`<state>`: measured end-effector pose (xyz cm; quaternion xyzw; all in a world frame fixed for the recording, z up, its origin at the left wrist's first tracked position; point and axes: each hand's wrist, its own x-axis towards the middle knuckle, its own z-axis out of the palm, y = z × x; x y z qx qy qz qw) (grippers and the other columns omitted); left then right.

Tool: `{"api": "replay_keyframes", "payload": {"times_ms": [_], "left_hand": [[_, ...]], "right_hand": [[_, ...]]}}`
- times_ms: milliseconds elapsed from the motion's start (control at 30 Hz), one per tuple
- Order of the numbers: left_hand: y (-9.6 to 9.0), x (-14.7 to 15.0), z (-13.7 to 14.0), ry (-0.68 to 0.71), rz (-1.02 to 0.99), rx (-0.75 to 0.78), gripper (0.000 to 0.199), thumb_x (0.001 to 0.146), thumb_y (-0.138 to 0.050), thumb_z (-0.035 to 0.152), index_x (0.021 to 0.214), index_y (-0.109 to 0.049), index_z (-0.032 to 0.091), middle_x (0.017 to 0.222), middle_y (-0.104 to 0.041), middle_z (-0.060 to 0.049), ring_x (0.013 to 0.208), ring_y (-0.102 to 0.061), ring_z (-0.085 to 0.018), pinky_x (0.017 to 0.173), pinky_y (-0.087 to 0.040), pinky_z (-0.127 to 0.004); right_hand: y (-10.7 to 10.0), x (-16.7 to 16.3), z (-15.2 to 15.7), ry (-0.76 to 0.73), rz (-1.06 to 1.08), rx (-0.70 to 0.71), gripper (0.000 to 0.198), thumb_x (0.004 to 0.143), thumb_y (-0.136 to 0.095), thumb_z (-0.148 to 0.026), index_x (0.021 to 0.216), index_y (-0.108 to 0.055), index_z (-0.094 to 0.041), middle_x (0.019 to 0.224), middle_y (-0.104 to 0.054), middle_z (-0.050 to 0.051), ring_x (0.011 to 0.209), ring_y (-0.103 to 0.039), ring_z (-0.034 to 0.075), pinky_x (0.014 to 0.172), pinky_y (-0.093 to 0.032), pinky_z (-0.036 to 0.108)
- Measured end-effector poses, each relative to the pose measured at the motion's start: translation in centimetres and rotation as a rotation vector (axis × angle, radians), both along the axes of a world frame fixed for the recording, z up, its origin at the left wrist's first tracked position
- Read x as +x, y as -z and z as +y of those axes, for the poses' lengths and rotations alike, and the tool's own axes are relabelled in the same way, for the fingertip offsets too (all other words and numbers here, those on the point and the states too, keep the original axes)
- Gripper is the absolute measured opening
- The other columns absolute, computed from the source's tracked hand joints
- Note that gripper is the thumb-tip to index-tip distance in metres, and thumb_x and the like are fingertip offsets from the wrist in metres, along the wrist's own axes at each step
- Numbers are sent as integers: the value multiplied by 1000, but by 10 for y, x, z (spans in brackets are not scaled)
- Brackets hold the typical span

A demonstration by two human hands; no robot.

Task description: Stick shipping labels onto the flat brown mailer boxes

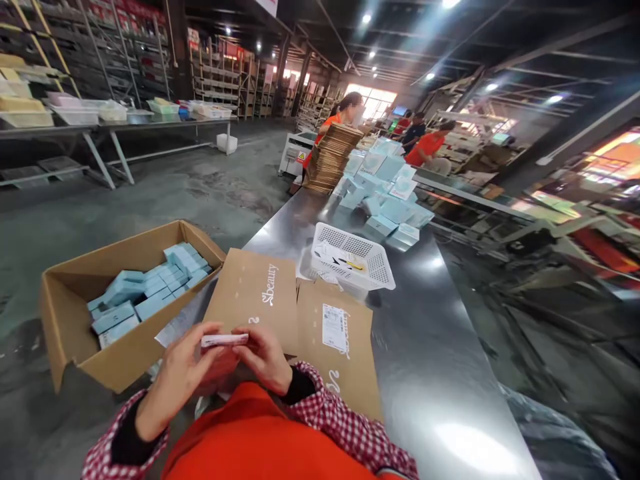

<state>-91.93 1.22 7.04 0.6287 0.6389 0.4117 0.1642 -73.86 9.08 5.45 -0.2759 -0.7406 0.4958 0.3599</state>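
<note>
Between my two hands is a small pink-and-white packet [225, 340], seen nearly edge-on; its exact kind cannot be made out. My left hand [183, 367] grips its left end with thumb and fingers. At the other end, the fingers of my right hand [265, 357] are closed on it. Just beyond lies a flat brown cardboard carton [255, 280] printed "beauty". Beside it, a second flat carton [357, 380] bears a white shipping label [335, 327]. To the left, an open cardboard box [65, 327] holds several light-blue boxes [155, 283].
A white perforated basket [383, 267] with small items stands on the metal table [425, 347]. Farther back are piled light-blue boxes [383, 193] and a stack of flat cardboard [333, 157]. Co-workers in orange [430, 147] stand beyond. Tables with bins [77, 117] line the left.
</note>
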Motion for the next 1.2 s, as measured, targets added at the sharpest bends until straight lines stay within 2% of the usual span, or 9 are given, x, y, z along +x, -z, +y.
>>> {"api": "replay_keyframes", "payload": {"times_ms": [133,333,533,633,700,867,1000,1100,1200], "left_hand": [[7,7,4,-103,-154,-87,41,83,-54,53,109,-59,22,81,-71,0,71,-67,-17,65,-53,-25],[22,3,20,-117,-41,-106,49,85,-47,57,112,-61,19,77,-72,-1,56,-64,-15,55,-50,-24],[77,-31,18,43,293,63,33,92,-43,43,92,-70,23,81,-75,-3,68,-70,-18,60,-52,-24],[96,-36,18,57,300,149,30,93,-42,35,93,-70,23,89,-73,-5,81,-69,-18,72,-55,-28],[104,-30,23,95,220,160,30,92,-40,29,97,-69,23,104,-71,-7,97,-67,-18,83,-55,-30],[120,-14,36,142,92,128,27,89,-43,24,93,-69,22,115,-68,-7,112,-61,-20,95,-51,-37],[124,-17,37,167,53,83,27,88,-42,22,90,-69,22,116,-68,-6,114,-59,-20,96,-50,-36],[123,-19,35,175,51,44,27,88,-42,22,93,-69,22,118,-67,-6,116,-58,-19,97,-50,-36],[125,-21,33,178,54,33,28,89,-40,24,96,-67,21,116,-68,-6,114,-59,-19,96,-50,-36]], "right_hand": [[-7,-3,-1,79,-57,107,19,83,-60,-39,87,-67,-22,78,-57,3,75,-54,16,69,-46,28],[0,-10,14,149,-50,130,24,89,-50,-38,81,-65,-22,76,-61,3,73,-56,15,70,-46,29],[1,2,133,549,80,-58,25,82,-51,-45,80,-53,-19,64,-53,-2,57,-50,12,55,-44,25],[13,4,185,465,-99,-89,24,72,-63,-34,86,-53,-17,78,-61,0,69,-57,13,64,-47,26],[26,0,202,386,-311,-65,28,70,-64,-28,94,-53,-16,84,-63,2,75,-59,15,68,-48,28],[40,-8,204,369,-739,200,53,69,-71,-29,116,-51,-15,106,-62,11,97,-58,24,85,-45,38],[41,-17,184,511,-949,384,85,74,-66,-47,136,-33,-1,133,-42,29,120,-43,37,98,-34,49],[50,-32,168,392,-1019,574,71,86,-47,-55,141,-32,-12,146,-33,20,134,-28,33,108,-19,51],[54,-27,174,283,-1036,522,56,92,-34,-52,141,-35,-25,149,-32,7,138,-21,27,111,-12,50]]}}
